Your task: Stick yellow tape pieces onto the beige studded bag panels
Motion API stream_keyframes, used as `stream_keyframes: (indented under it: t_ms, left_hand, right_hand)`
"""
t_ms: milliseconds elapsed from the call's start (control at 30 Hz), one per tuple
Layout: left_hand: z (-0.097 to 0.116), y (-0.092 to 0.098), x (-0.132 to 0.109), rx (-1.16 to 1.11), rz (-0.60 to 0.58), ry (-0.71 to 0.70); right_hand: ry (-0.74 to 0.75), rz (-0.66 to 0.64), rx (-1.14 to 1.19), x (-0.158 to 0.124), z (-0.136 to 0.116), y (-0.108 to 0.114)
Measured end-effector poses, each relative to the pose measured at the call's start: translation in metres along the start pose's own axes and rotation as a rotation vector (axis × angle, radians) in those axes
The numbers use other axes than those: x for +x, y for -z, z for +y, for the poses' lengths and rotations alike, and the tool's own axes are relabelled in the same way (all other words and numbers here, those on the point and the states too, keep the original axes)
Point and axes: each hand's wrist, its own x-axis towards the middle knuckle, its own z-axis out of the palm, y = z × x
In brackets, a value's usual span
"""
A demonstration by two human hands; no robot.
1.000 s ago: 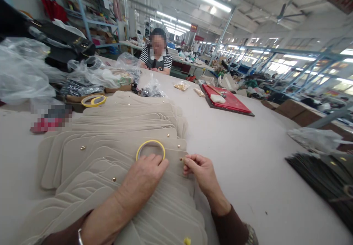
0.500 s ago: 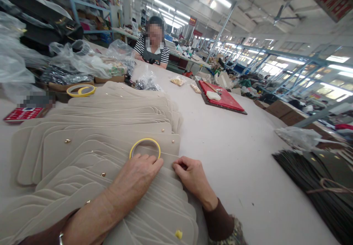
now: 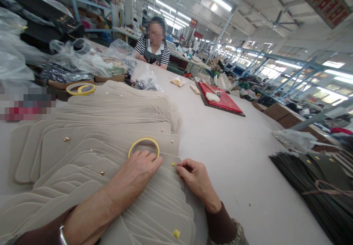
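My left hand (image 3: 145, 166) is closed on the near side of a yellow tape roll (image 3: 143, 139), which stands tilted above the overlapping beige panels (image 3: 110, 134). The fingers cover the lower part of the roll. At the panels' right edge, my right hand (image 3: 194, 177) has thumb and forefinger pinched together; whether anything is between them I cannot make out. Just left of those fingertips, a small yellow tape piece (image 3: 173, 164) lies on a panel. Another yellow tape piece (image 3: 176, 233) is on a panel closer to me. Small gold studs (image 3: 67, 139) show on several panels.
More yellow tape rolls (image 3: 81, 88) lie at the back left beside plastic bags (image 3: 82, 59). A red board (image 3: 220, 98) sits across the table (image 3: 220, 145). Tied dark strips (image 3: 306, 186) are at right. A person (image 3: 154, 46) sits opposite.
My right hand has drawn slightly right from the panel, and a small yellow tape piece now shows where its fingertips were. My left hand stays on the tape roll.
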Motion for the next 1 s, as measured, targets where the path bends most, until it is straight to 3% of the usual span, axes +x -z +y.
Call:
stream_keyframes:
  t_ms: [100,267,400,533,633,733,900,1000]
  left_hand:
    - [0.000,-0.003,-0.001,-0.006,0.017,-0.001]
    - [-0.002,-0.010,-0.004,-0.038,0.087,-0.033]
    - [-0.005,-0.011,-0.009,-0.084,0.145,-0.044]
    - [-0.010,-0.009,-0.011,-0.152,0.329,-0.053]
    - [-0.012,-0.011,-0.011,-0.216,0.458,-0.156]
    - [-0.012,-0.016,-0.010,-0.224,0.527,-0.222]
    - [-0.010,-0.023,-0.008,-0.147,0.561,-0.211]
    - [-0.009,-0.026,-0.010,-0.162,0.528,-0.210]
  right_hand:
    - [0.124,0.075,-0.147,-0.001,-0.005,-0.007]
    - [0.192,0.124,-0.318,0.007,-0.011,-0.019]
    - [0.155,-0.004,-0.310,0.011,-0.011,-0.014]
    - [0.158,-0.163,-0.286,0.007,-0.010,-0.005]
    - [0.209,0.001,-0.145,0.003,-0.015,-0.006]
    - [0.358,0.162,0.032,-0.001,-0.025,-0.011]
    - [0.653,0.143,0.038,-0.003,-0.038,-0.022]
    - [0.751,0.163,-0.034,0.000,-0.038,-0.027]
